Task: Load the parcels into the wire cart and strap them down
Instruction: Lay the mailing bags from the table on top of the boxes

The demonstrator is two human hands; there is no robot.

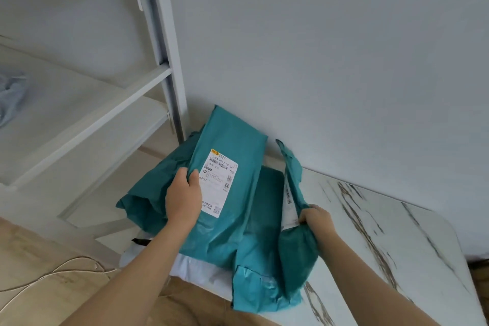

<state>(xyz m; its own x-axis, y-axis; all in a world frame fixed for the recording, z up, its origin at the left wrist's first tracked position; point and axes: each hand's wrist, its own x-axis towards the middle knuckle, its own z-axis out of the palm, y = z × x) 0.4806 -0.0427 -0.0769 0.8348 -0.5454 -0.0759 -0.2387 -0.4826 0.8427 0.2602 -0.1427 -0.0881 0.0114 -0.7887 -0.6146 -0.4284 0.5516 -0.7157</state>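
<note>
Table (pixel 397 233): marble top, set against the wall.
Top parcel (pixel 232 137): teal, on a pile at the table's left end, white label (pixel 219 182) up. The left hand (pixel 184 198) grasps its left edge, fingers curled round.
Side parcel (pixel 295 169): teal, standing on edge right of the pile. The right hand (pixel 316 219) pinches its rim.
White bag (pixel 195 270): under the pile, at the table's near edge.
Shelf (pixel 92 119): left of the table.
Cord (pixel 53 275): on the floor, left of the table.
</note>
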